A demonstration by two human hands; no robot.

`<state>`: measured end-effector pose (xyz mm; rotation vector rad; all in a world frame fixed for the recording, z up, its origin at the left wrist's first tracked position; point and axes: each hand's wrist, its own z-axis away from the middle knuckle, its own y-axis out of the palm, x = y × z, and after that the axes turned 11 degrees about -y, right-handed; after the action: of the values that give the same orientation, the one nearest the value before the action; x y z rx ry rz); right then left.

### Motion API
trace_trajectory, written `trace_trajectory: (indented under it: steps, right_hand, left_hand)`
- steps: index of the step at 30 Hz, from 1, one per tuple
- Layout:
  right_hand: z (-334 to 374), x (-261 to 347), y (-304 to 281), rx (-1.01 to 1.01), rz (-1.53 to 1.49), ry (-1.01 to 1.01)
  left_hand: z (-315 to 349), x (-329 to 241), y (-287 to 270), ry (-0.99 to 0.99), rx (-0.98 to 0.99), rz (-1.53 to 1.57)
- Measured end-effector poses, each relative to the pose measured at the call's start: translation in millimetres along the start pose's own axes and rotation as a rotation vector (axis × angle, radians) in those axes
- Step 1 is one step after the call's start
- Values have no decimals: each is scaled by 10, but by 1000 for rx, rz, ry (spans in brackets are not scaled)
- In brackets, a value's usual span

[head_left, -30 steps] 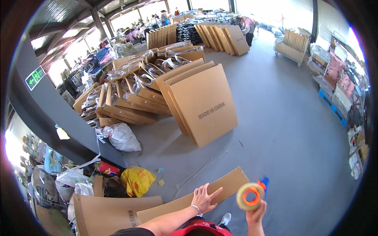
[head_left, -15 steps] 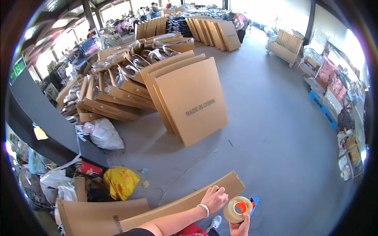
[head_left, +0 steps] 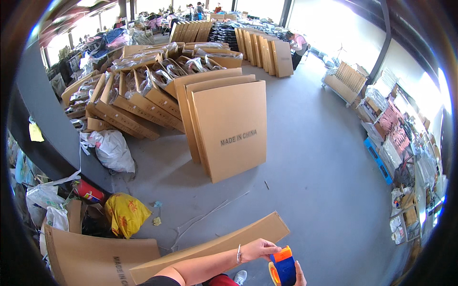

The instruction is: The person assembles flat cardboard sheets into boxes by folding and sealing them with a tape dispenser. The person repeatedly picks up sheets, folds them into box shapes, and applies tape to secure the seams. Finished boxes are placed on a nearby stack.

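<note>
My right hand (head_left: 299, 275) grips a blue and orange tape dispenser (head_left: 285, 268) from its right side, low in the view. At its orange upper end are the closed fingers of my left hand (head_left: 259, 250), with a bracelet on that wrist; whether they pinch a tape end is too small to tell. Beneath my left forearm stands a long, narrow cardboard carton (head_left: 219, 241), its top edge running up to the right. A wider carton (head_left: 95, 255) with dark print leans beside it at the lower left.
Several large flat cartons (head_left: 231, 128) stand upright ahead. Behind them are rows of open cartons with plastic-wrapped contents (head_left: 143, 95). A yellow bag (head_left: 126, 214), white sack (head_left: 114, 151) and grey pillar (head_left: 52, 109) are left. A wire cart (head_left: 346, 81) and blue pallet (head_left: 378, 161) are right. A person (head_left: 299, 45) bends far back.
My left hand has moved from the narrow carton's top to the tape dispenser. The dispenser has turned in my right hand, so its blue body now faces up. The view has shifted slightly.
</note>
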<state>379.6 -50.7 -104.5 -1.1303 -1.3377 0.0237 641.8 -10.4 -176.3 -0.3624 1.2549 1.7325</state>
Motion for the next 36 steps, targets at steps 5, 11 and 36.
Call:
trace_trajectory:
  steps: [5,11,36]
  right_hand:
    - [-14,113,-127,53,45,23]
    - [-38,190,-162,98,53,-24]
    - [-191,40,-120,199,74,-116]
  left_hand:
    - [-42,38,-3,-143,19,266]
    - [-68,88,-119,-94,-19,170]
    - [171,-302,-665,241,-761,30]
